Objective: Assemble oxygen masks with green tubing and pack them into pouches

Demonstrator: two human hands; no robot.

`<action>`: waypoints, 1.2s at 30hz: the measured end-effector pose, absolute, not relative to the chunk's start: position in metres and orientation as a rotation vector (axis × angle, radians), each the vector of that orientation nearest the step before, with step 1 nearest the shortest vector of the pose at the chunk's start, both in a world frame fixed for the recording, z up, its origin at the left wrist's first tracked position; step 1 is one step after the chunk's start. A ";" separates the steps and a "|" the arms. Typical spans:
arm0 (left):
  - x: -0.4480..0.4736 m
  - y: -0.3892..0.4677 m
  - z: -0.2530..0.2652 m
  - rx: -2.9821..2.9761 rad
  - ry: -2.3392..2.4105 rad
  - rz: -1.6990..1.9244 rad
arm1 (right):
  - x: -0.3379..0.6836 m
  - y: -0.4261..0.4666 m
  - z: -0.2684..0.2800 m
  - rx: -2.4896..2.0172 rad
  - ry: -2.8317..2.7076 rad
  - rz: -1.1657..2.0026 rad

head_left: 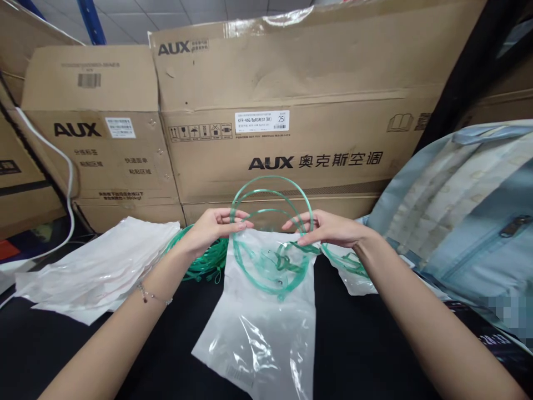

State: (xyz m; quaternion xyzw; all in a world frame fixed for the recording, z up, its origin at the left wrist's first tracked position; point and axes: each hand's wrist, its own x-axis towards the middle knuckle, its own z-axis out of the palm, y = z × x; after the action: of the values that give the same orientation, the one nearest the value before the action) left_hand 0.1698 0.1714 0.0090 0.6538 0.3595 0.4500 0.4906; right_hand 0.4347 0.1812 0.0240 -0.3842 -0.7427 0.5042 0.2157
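Observation:
A coil of translucent green tubing [272,178] stands partly inside a clear-and-white plastic bag [266,328] in front of me. Its upper loops rise above the bag's mouth, and its lower part shows through the film with a flat green band [291,266]. My left hand [220,222] is closed at the left corner of the mouth, thumb and fingers on the bag's edge beside the loops. At the right corner, my right hand [322,226] is closed on the tubing and the bag's edge, with its thumb in front.
White flat bags [100,261] lie stacked on the left. Behind my left hand is a pile of green tubing [204,258]; another bag with tubing [353,272] lies at right. Cardboard boxes [270,72] line the back. A light blue backpack [478,222] and a dark screen [491,339] are at right.

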 end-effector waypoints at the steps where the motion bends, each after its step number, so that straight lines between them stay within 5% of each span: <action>1: 0.169 0.171 0.011 1.622 0.857 1.038 | 0.433 0.181 0.023 -1.112 -2.095 1.339; 8: 0.172 0.168 0.020 1.565 0.822 1.123 | 0.420 0.178 0.022 -1.189 -2.273 1.013; 17: 0.168 0.172 0.016 1.769 0.804 1.121 | 0.431 0.183 0.015 -1.014 -2.272 1.578; 28: 0.171 0.163 0.024 1.717 0.817 0.854 | 0.412 0.174 0.018 -1.135 -2.351 1.260; 36: 0.172 0.162 0.022 1.932 0.876 0.851 | 0.432 0.185 0.010 -0.802 -2.066 1.935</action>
State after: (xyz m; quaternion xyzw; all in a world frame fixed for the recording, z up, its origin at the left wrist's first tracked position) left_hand 0.1720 0.1623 0.0223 0.7689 0.3486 0.3388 0.4152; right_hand 0.4321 0.1855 0.0097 -0.2711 -0.6987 0.6545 0.0997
